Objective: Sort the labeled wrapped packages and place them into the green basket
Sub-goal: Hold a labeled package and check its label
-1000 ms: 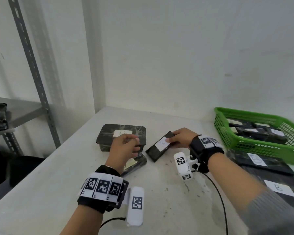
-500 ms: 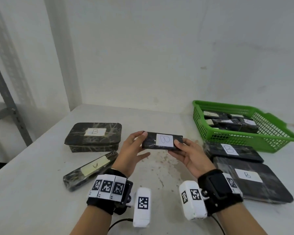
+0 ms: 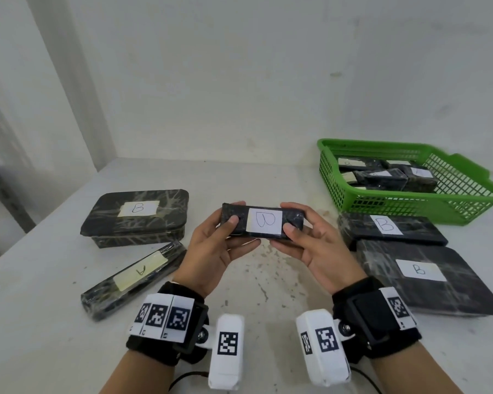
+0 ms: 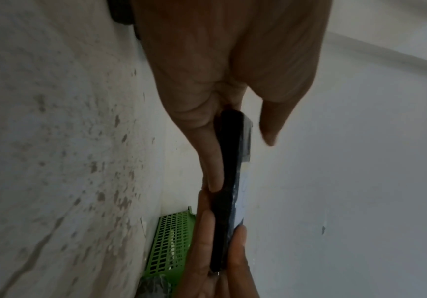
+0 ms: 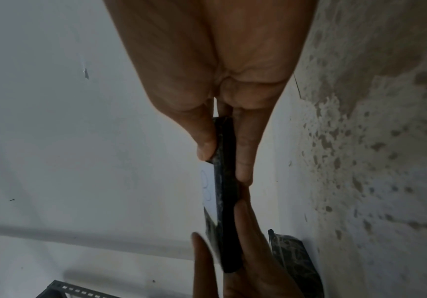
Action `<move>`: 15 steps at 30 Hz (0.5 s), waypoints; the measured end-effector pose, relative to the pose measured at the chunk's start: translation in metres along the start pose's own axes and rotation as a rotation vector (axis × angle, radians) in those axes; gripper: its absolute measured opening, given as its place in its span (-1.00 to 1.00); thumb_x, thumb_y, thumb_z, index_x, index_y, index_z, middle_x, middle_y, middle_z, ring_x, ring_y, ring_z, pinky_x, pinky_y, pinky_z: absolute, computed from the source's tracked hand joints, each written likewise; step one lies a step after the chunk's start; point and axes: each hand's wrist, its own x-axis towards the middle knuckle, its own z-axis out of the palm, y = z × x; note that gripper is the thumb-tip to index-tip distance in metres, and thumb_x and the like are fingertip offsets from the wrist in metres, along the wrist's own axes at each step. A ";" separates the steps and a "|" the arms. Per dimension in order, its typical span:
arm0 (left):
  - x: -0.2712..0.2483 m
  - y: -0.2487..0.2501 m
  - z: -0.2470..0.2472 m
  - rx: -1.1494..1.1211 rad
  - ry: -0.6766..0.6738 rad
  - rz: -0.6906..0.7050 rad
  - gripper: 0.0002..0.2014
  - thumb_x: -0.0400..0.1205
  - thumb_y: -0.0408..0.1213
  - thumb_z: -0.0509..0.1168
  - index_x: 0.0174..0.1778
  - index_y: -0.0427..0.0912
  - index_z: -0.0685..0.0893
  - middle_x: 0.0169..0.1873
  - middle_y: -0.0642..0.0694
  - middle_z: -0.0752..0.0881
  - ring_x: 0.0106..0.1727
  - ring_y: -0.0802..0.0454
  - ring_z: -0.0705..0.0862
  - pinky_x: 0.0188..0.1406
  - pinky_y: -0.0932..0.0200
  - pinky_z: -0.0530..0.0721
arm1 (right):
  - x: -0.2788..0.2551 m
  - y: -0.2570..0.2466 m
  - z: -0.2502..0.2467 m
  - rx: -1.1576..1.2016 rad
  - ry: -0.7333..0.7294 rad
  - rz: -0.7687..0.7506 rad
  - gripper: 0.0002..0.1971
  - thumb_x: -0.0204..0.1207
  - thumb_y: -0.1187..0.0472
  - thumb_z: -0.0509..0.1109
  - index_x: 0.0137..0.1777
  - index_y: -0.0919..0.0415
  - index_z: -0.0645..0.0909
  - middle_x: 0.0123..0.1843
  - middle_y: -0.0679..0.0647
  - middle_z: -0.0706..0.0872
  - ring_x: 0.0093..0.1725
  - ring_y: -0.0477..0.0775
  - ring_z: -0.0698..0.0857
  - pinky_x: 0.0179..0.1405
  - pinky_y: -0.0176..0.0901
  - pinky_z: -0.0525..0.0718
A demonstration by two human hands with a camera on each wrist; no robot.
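Note:
A small black wrapped package (image 3: 264, 221) with a white label marked B is held above the table between both hands. My left hand (image 3: 217, 243) pinches its left end, thumb on top. My right hand (image 3: 308, 240) pinches its right end, thumb beside the label. The wrist views show the same package edge-on (image 4: 228, 181) (image 5: 223, 191), clamped between thumb and fingers. The green basket (image 3: 467, 207) stands at the back right with several black labeled packages inside.
A thick black package labeled B (image 3: 137, 214) lies at the left, with a long slim one labeled A (image 3: 134, 280) in front of it. Two flat packages labeled B (image 3: 390, 227) (image 3: 427, 277) lie at the right, before the basket. White walls enclose the table.
The right hand lifted the small package from the table; the left hand joined it. Both now hold it level with the label facing up. My view has swung right.

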 end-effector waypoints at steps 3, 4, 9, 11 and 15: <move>-0.002 0.003 0.001 0.004 -0.006 0.021 -0.64 0.57 -0.26 0.24 0.26 -0.27 0.67 0.05 -0.26 0.83 0.03 -0.19 0.83 -0.06 0.07 0.81 | -0.001 -0.001 0.000 0.002 -0.019 -0.005 -0.61 0.44 0.31 0.39 0.29 0.20 0.61 0.18 0.24 0.79 0.19 0.22 0.77 0.04 -0.09 0.79; -0.002 0.004 0.001 0.010 0.000 0.038 -0.65 0.56 -0.27 0.24 0.23 -0.27 0.68 0.02 -0.25 0.84 0.01 -0.17 0.84 -0.08 0.08 0.82 | -0.002 -0.002 0.001 -0.005 -0.036 -0.003 -0.61 0.44 0.30 0.39 0.30 0.20 0.61 0.19 0.24 0.79 0.19 0.22 0.77 0.04 -0.09 0.79; -0.004 0.004 0.002 0.011 0.038 0.082 -0.69 0.56 -0.29 0.24 0.17 -0.30 0.69 -0.09 -0.22 0.85 -0.08 -0.13 0.86 -0.15 0.09 0.83 | -0.002 -0.007 0.006 0.037 -0.061 0.048 -0.49 0.45 -0.02 0.32 0.37 0.18 0.58 0.23 0.18 0.79 0.18 0.18 0.79 0.07 -0.09 0.79; -0.005 0.005 0.003 0.007 0.039 0.070 -0.69 0.55 -0.27 0.25 0.15 -0.30 0.71 -0.09 -0.24 0.85 -0.09 -0.15 0.85 -0.16 0.07 0.83 | -0.001 -0.004 0.007 0.029 -0.007 0.029 -0.51 0.47 0.02 0.30 0.33 0.27 0.61 0.13 0.19 0.83 0.08 0.17 0.82 0.00 -0.11 0.81; -0.006 0.005 0.004 0.046 0.059 0.040 -0.60 0.55 -0.11 0.25 0.14 -0.33 0.73 -0.04 -0.27 0.84 -0.06 -0.16 0.85 -0.11 0.03 0.84 | -0.001 0.002 0.007 -0.070 0.041 -0.031 -0.64 0.50 0.05 0.29 0.14 0.28 0.69 0.03 0.19 0.85 0.04 0.16 0.83 -0.02 -0.10 0.82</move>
